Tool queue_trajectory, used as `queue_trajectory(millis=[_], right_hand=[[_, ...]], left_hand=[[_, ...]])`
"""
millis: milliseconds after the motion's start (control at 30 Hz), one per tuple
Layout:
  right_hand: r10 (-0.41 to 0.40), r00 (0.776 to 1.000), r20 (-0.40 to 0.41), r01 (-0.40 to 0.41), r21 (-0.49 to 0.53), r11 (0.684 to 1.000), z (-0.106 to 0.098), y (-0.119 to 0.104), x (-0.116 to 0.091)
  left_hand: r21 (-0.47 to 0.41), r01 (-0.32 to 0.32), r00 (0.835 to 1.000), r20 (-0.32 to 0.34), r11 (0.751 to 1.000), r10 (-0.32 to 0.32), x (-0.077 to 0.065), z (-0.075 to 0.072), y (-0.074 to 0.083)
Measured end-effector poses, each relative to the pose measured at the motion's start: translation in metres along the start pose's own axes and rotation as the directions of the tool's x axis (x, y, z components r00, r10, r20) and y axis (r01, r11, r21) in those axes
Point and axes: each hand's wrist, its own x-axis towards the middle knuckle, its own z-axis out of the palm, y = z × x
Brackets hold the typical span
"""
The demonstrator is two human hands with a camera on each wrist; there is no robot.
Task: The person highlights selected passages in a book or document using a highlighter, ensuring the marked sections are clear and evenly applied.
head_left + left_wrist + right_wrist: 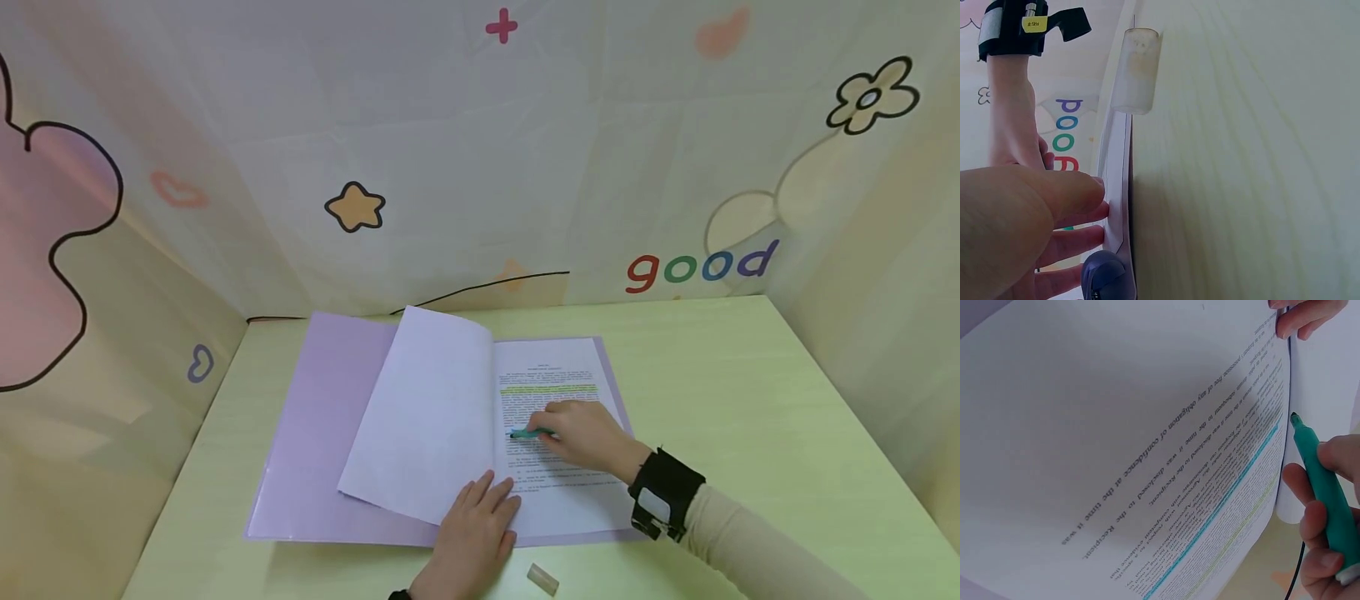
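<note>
A printed page (570, 517) lies on the right side of an open lilac folder (337, 433), with a turned blank sheet (427, 408) to its left. The right hand (581, 433) grips a teal highlighter (1329, 500) between thumb and fingers. Its dark tip is near the left end of the text; whether it touches the paper I cannot tell. A blue highlighted line (1210, 515) and a yellow-green one (1229, 540) cross the text in the right wrist view. The left hand (476, 533) rests near the folder's fold at its lower edge, fingers extended over the sheets.
A small translucent cap (543, 580) lies on the pale wooden table (720, 375) in front of the folder, right of the left hand. Behind the table hangs a printed curtain (480, 167). A black band (663, 492) wraps the right wrist.
</note>
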Motion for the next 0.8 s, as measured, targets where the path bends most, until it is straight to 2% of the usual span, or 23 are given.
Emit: queue_trajectory(millis=[300,800], right_hand=[[-0.023,1.000,-0.006,0.022,-0.037,0.999,0.0056,-0.0041,0.0044],[-0.012,1.000,0.014,0.013,-0.052,0.999,0.0086,-0.0077,0.0068]], left_hand=[[-0.005,0.002,1.000,-0.005,1.000,-0.002,0.0003,0.0021,-0.0008],[-0.028,0.008,1.000,-0.009,1.000,-0.008,0.0000,0.0012,-0.0009]])
